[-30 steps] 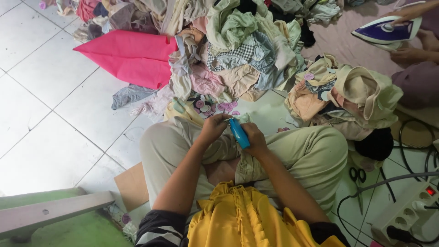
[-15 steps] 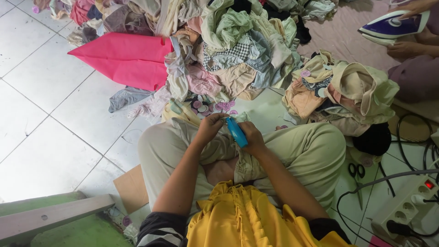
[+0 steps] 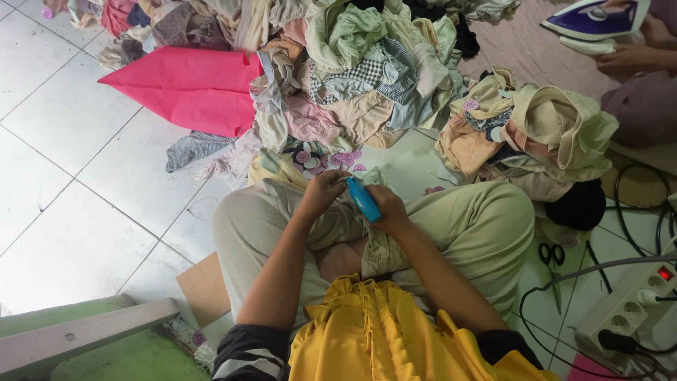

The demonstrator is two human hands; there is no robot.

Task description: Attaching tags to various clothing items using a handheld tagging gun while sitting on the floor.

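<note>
The right hand [image 3: 388, 208] holds a small blue plastic tool [image 3: 364, 199]. The left hand [image 3: 323, 192] pinches its far tip, near the big pile of mixed cloth scraps [image 3: 352, 70].

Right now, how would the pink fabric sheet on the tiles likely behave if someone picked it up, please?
The pink fabric sheet lies flat with a crisp fold, so it probably droops yet keeps creases. It looks thin, likely light. One edge sits under the clothes pile, so it may snag.
</note>
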